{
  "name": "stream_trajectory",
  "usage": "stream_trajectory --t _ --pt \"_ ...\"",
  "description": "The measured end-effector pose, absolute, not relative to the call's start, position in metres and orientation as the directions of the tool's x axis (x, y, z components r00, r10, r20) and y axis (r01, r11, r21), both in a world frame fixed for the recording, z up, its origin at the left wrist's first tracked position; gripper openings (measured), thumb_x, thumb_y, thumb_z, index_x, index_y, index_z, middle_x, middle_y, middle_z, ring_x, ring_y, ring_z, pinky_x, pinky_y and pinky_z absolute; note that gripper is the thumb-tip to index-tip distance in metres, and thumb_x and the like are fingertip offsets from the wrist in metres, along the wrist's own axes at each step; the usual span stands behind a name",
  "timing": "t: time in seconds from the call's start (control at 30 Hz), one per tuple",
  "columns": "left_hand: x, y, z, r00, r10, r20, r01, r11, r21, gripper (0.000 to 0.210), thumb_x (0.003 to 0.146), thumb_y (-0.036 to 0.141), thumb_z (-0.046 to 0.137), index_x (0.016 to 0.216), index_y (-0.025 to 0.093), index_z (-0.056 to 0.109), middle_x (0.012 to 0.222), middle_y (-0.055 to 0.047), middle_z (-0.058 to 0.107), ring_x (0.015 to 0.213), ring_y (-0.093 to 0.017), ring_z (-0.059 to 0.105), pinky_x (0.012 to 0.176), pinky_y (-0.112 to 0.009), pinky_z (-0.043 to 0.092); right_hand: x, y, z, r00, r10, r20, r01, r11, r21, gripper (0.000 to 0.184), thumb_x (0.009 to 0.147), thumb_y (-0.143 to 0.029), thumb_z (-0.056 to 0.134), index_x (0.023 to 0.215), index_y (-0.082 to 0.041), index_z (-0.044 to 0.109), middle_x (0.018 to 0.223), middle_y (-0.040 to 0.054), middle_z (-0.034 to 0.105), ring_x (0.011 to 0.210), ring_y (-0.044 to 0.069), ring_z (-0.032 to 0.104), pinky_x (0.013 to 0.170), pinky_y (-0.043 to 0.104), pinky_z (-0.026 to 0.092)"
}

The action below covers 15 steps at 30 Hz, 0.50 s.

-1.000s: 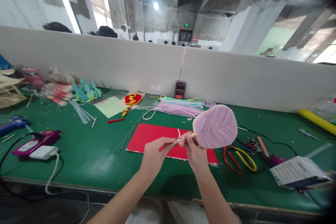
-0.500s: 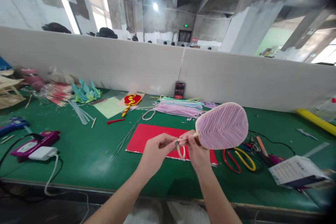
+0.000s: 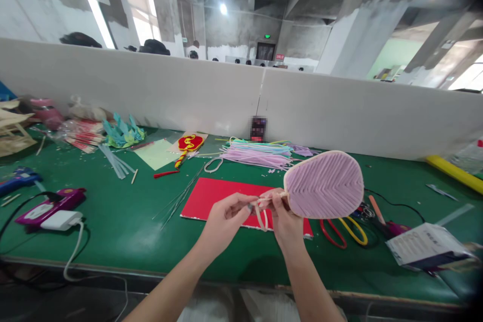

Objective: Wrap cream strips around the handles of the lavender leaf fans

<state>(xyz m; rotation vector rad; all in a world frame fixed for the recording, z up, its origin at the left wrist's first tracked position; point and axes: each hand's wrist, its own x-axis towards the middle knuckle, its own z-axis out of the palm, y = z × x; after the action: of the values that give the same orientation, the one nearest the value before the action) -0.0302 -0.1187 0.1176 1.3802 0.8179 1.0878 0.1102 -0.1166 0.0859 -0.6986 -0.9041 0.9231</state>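
Fan (image 3: pixel 324 184), lilac, ridged, held up off the green table (image 3: pixel 151 239), over right end of red board (image 3: pixel 211 193). Right hand (image 3: pixel 287 221) closed around its handle (image 3: pixel 281 194). Left hand (image 3: pixel 226 214) pinched, fingertips on cream strip (image 3: pixel 258 217) by handle's end; strip loops down between hands. Lilac bundle (image 3: pixel 256 156) lies beyond board.

My hands: two, the left hand (image 3: pixel 226 214) and the right hand (image 3: pixel 287 221).
Fans: two, the lilac fan (image 3: pixel 324 186) I grip and a red-and-yellow fan (image 3: pixel 190 142).
Pale strip (image 3: pixel 258 217) at my hands: one.
Red board (image 3: pixel 213 196): one.
Handle loops: two, a red loop (image 3: pixel 337 230) and a yellow loop (image 3: pixel 358 227).
White plug (image 3: pixel 62 220): one.
Pale green sheet (image 3: pixel 155 155): one.
Lilac stems (image 3: pixel 256 155): too many for me to count.
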Motion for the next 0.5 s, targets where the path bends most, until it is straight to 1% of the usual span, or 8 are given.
stream_trajectory --t 0.1,0.17,0.23,0.33,0.5 --pt "-0.032 -0.117 0.114 0.363 0.915 0.175 -0.094 -0.151 0.984 0.025 0.071 0.011 0.056 0.095 0.016 0.063 0.09 -0.004 0.068 0.085 -0.015 0.064 0.079 -0.024 0.05 0.109 -0.117 0.089 0.318 0.888 0.332 -0.386 0.441 -0.81 0.008 0.075 -0.026 0.061 0.07 -0.019 0.062 0.069 0.0002 0.063 0.056 0.011 0.057 0.06 0.029 0.052" --pt "-0.032 -0.115 0.11 0.349 0.918 0.187 -0.072 -0.173 0.982 0.027 0.069 0.012 0.06 0.095 0.017 0.063 0.09 -0.003 0.069 0.085 -0.015 0.064 0.08 -0.024 0.05 0.108 -0.116 0.091 0.328 0.889 0.319 -0.407 0.438 -0.802 0.009 0.075 -0.025 0.061 0.068 -0.019 0.061 0.069 -0.0002 0.063 0.057 0.011 0.057 0.06 0.027 0.052" --pt "-0.03 -0.114 0.108 0.295 0.931 0.213 -0.051 -0.207 0.977 0.022 0.067 0.014 0.063 0.09 0.017 0.064 0.088 -0.003 0.069 0.082 -0.015 0.064 0.078 -0.024 0.051 0.106 -0.116 0.092 0.334 0.891 0.308 -0.429 0.435 -0.792 0.009 0.074 -0.025 0.062 0.067 -0.019 0.061 0.068 -0.0005 0.063 0.058 0.011 0.058 0.059 0.026 0.051" --pt "-0.027 -0.112 0.106 0.215 0.931 0.295 0.024 -0.307 0.951 0.017 0.067 0.018 0.066 0.084 0.017 0.065 0.084 -0.002 0.069 0.078 -0.015 0.064 0.075 -0.023 0.051 0.104 -0.115 0.093 0.336 0.893 0.301 -0.442 0.431 -0.786 0.009 0.074 -0.025 0.062 0.067 -0.019 0.062 0.068 -0.0003 0.063 0.06 0.012 0.059 0.059 0.027 0.051" --pt "-0.021 -0.104 0.108 0.134 0.867 0.48 0.191 -0.498 0.846 0.01 0.071 0.019 0.063 0.081 0.018 0.066 0.08 -0.002 0.069 0.076 -0.015 0.064 0.075 -0.024 0.051 0.102 -0.109 0.094 0.336 0.9 0.278 -0.458 0.414 -0.787 0.011 0.075 -0.026 0.062 0.066 -0.019 0.062 0.067 0.0003 0.063 0.062 0.012 0.059 0.064 0.028 0.05"
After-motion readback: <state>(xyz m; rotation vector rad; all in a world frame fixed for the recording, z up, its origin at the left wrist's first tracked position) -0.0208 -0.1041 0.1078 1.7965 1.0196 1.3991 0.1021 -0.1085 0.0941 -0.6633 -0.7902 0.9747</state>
